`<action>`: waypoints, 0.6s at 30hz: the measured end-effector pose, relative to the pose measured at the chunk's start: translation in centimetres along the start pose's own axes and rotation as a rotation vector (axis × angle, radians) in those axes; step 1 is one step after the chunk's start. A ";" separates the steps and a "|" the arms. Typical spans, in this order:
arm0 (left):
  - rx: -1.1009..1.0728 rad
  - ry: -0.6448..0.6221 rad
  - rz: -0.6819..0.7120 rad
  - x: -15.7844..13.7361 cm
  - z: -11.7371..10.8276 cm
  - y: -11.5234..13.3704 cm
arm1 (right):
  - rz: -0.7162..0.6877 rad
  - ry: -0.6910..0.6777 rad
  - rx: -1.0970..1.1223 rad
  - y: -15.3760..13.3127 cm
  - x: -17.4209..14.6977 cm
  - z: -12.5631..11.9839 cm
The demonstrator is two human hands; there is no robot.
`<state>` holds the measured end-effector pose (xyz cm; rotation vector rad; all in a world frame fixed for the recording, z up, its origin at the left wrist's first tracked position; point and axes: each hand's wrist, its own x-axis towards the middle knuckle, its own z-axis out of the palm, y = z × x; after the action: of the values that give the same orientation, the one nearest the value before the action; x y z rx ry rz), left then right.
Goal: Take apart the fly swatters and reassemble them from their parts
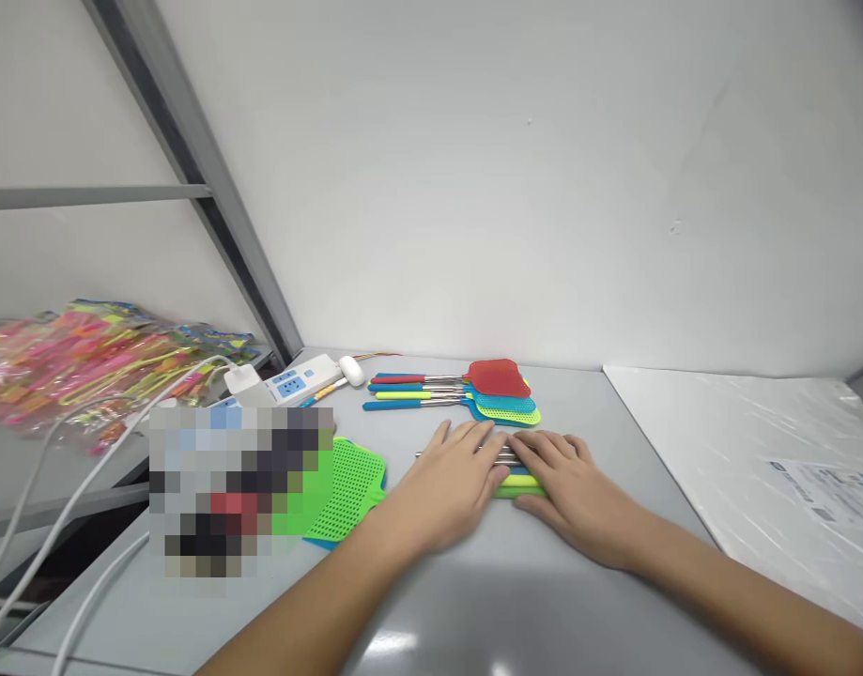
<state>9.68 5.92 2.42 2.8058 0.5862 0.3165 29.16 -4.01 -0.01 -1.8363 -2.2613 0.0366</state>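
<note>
Several fly swatters lie side by side in a bundle in front of me, with green mesh heads [347, 488] to the left and yellow, green and blue handles [522, 482] to the right. My left hand [451, 481] rests over their metal shafts, its fingers stretched out and slightly apart. Over the handle end lies my right hand [570, 486], fingers extended and thumb on the near side. Both hands touch the bundle and hide much of its shafts and handles.
Behind the hands lies another group of swatters with a red head [498, 377] on top. A white power strip [300, 377] and cables [71, 498] are at left. Packaged colourful items [114, 366] fill the shelf. A white wrapped sheet [741, 451] lies right. A pixelated patch covers the left.
</note>
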 end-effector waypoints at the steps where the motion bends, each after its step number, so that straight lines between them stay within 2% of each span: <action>1: 0.006 -0.008 -0.008 0.1 0.1 0.0 | -0.001 -0.004 0.000 0.0 0.0 0.0; 7: 0.085 -0.116 0.007 0.1 1.6 0.0 | -0.021 -0.024 -0.054 0.6 -0.1 0.7; 11: 0.138 -0.161 -0.032 0.1 2.6 0.5 | -0.020 -0.054 -0.043 0.9 -0.3 0.9; 14: 0.129 -0.174 -0.040 0.2 2.5 0.6 | -0.013 -0.072 -0.014 0.9 -0.4 0.8; 18: 0.075 -0.147 -0.041 0.3 1.2 -0.1 | 0.009 -0.053 0.039 0.9 -0.5 0.4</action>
<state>10.22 5.84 1.27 2.8530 0.6337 0.0807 30.07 -4.29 -0.66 -1.8469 -2.2700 0.1316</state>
